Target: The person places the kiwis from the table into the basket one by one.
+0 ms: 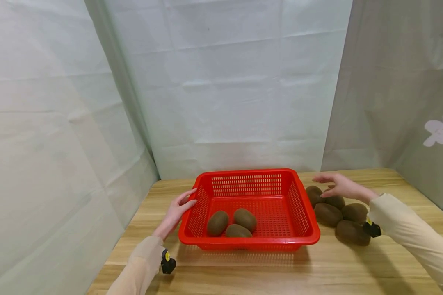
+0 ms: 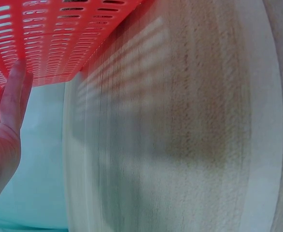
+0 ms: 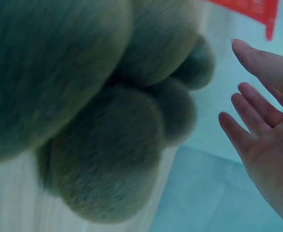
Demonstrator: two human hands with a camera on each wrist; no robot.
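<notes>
On the wooden table (image 1: 243, 270), our left hand (image 1: 177, 211) rests flat-fingered against the red basket (image 1: 302, 205), which holds three kiwis (image 1: 245, 218). Our right hand (image 1: 339, 186) hovers spread over the loose kiwis (image 1: 328, 213), gripping nothing. Next, we judge, fingers must close round one.

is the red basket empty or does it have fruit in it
Not empty: the red slotted plastic basket holds three brown fuzzy kiwis at its front left; the rest of its floor is bare.

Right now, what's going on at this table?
A person is working with kiwis and a red basket on a wooden table. The left hand rests straight-fingered against the basket's left wall. The right hand hovers open over the kiwi pile beside the basket, holding nothing. Three kiwis already lie inside.
</notes>
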